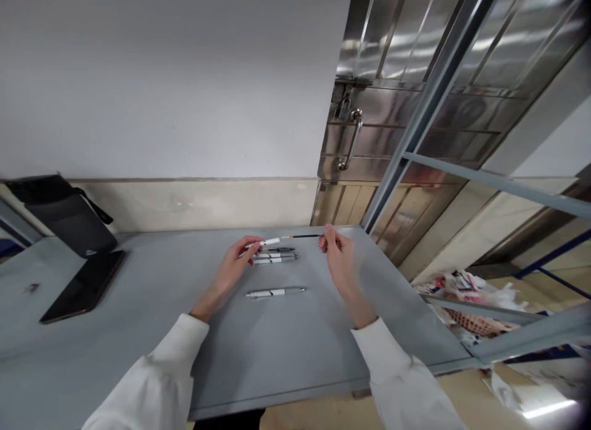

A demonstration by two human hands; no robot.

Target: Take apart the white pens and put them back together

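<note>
My left hand [237,257] pinches a white pen barrel [271,241] whose open end points right. Between the fingertips of my right hand [338,251] is a thin dark pen refill [305,236], held level and in line with the barrel. A small gap seems to lie between the refill's pale left end and the barrel. Just below, several pen parts or pens [277,257] lie side by side on the grey table [286,337], partly behind my left fingers. Nearer to me, a white and grey pen [276,292] rests alone on the tabletop.
At the left a dark pouch [69,214] with a strap leans near the wall, and a black phone [85,287] lies before it. A grey metal frame post [401,153] rises at the table's right corner. Plastic bags [475,294] sit beyond the right edge.
</note>
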